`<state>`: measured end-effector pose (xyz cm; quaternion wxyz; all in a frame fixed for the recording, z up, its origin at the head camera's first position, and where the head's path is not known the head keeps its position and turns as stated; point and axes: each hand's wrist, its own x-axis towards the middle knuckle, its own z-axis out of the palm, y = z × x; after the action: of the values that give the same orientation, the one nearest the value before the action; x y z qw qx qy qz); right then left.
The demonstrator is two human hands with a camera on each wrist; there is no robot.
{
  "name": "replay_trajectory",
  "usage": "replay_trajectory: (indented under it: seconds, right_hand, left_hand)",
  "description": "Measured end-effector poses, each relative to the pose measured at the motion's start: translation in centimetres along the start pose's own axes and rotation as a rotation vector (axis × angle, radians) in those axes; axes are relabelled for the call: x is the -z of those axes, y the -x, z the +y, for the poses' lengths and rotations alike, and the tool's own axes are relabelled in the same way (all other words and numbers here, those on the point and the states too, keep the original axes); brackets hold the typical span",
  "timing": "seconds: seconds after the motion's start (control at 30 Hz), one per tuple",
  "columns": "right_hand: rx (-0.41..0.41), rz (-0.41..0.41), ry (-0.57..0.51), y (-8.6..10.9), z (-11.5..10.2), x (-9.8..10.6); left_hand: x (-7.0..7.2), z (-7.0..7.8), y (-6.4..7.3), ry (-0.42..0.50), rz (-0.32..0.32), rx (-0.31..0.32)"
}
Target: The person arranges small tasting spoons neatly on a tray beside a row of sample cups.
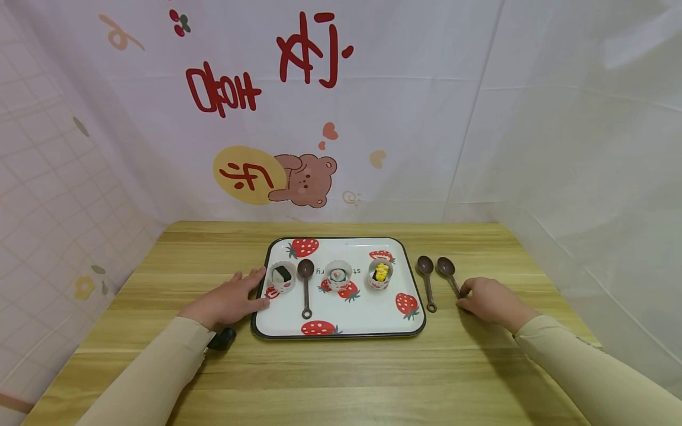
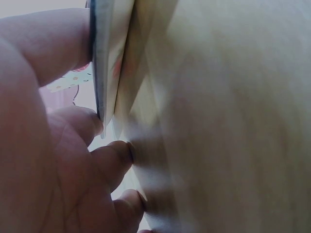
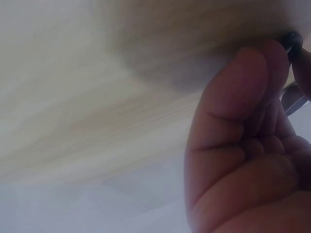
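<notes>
My left hand [image 1: 226, 300] rests at the left edge of a white strawberry-print tray [image 1: 367, 316], its thumb reaching over the dark rim. In the left wrist view the other fingers [image 2: 114, 160] spread along the rim and down to the tabletop. My right hand [image 1: 492, 300] pinches the handle end of a brown spoon [image 1: 446, 267] right of the tray. A second brown spoon [image 1: 424, 266] lies between that one and the tray. On the tray, a third spoon [image 1: 306, 270] lies between a cup with a rice ball [image 1: 281, 276] and a cup with a sushi roll [image 1: 338, 276].
Another cup, holding a yellow-topped piece [image 1: 380, 273], stands on the tray's right half. The wooden table [image 1: 319, 378] meets a printed white curtain [image 1: 405, 118] at the back and sides. A black object [image 1: 224, 338] shows by the left wrist.
</notes>
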<state>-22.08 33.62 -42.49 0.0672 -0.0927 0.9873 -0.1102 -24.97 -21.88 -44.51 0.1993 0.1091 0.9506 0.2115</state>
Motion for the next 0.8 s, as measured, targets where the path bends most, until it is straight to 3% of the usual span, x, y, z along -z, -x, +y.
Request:
replay_trajectory:
  seconds: [0.8]
  right_hand:
    - [-0.014,-0.007,0.007,-0.02,0.52,-0.86]
  left_hand:
    - [0.10,0.04,-0.01,-0.015,0.001,0.000]
